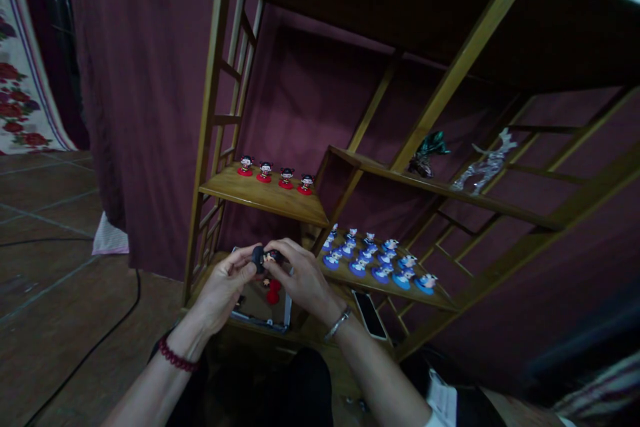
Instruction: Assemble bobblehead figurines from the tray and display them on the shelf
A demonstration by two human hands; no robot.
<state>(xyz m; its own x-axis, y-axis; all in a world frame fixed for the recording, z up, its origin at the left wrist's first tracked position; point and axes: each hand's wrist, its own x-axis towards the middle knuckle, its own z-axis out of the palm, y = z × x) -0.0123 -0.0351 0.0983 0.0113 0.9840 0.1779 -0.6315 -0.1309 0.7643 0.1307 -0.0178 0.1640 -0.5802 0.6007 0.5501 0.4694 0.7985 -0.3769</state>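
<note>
Both hands meet at the lower middle, over a tray on the low shelf. My left hand has its thumb and fingers closed on a small round black base. Touching it, a small dark-haired figurine is pinched between the thumb and fingers of my right hand; the fingers partly hide it. In the tray below lies a red piece with other small parts that are hard to make out.
Red-based figurines line the upper left shelf. Several blue and purple figurines fill the right shelf. A phone lies below them. A plant and a clear ornament stand higher. A cable crosses the floor.
</note>
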